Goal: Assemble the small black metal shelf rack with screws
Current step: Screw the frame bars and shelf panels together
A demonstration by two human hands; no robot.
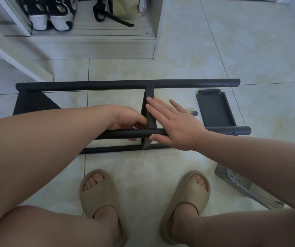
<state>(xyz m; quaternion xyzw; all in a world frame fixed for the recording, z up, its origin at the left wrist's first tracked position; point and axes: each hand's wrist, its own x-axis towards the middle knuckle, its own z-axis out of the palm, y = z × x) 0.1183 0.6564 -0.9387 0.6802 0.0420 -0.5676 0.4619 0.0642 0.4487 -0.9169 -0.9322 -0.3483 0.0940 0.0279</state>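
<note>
The black metal rack frame lies on its side on the tiled floor, its round tubes running left to right. A flat shelf panel stands upright between the far tube and the near tube. My left hand curls around the near tube beside that panel, its fingertips showing under the tube. My right hand lies flat with straight fingers against the panel's right face, thumb on the tube. A loose black shelf tray lies to the right. No screws are visible.
A clear plastic bag lies on the floor at the right under my forearm. My feet in beige slippers are just in front of the frame. A white cabinet with shoes and a bag stands behind it.
</note>
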